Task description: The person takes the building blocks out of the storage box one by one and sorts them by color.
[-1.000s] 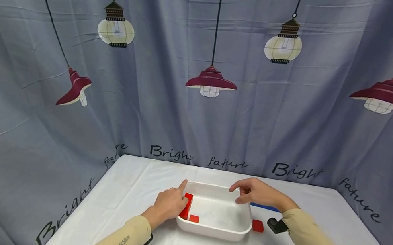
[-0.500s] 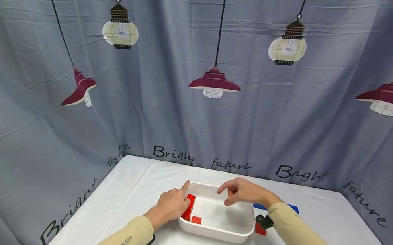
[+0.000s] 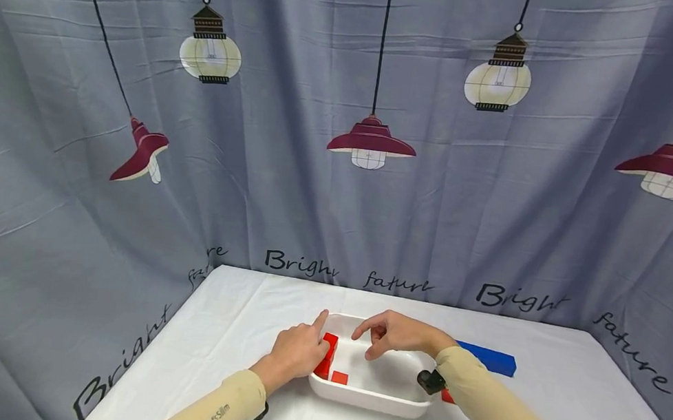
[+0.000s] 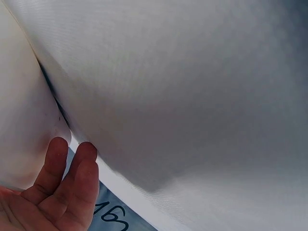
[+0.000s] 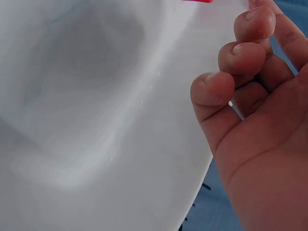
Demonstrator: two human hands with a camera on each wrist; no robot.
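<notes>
A white plastic basin (image 3: 367,401) stands on the table. My left hand (image 3: 297,351) holds its left rim, index finger stretched along the edge and thumb over the inside. In the left wrist view, straight fingers (image 4: 82,187) lie against the basin's outer wall. Along the inner left side lie red blocks (image 3: 325,367), partly hidden by that hand, with a small red block (image 3: 339,378) beside them. Above the basin's back half hovers my right hand (image 3: 406,332), fingers loosely bent, thumb and index apart, nothing between them. The right wrist view shows its curled fingers (image 5: 211,89) over the basin's white surface.
On the white-covered table (image 3: 267,292), a long blue block (image 3: 490,359) lies right of the basin. Another red block (image 3: 447,396) sits close to the basin's right side, mostly covered by the right sleeve. A patterned grey-blue curtain (image 3: 289,184) hangs behind.
My right hand has moved left across the basin, uncovering more of the blue block while its sleeve covers the outer red block. The left hand keeps its place on the rim.
</notes>
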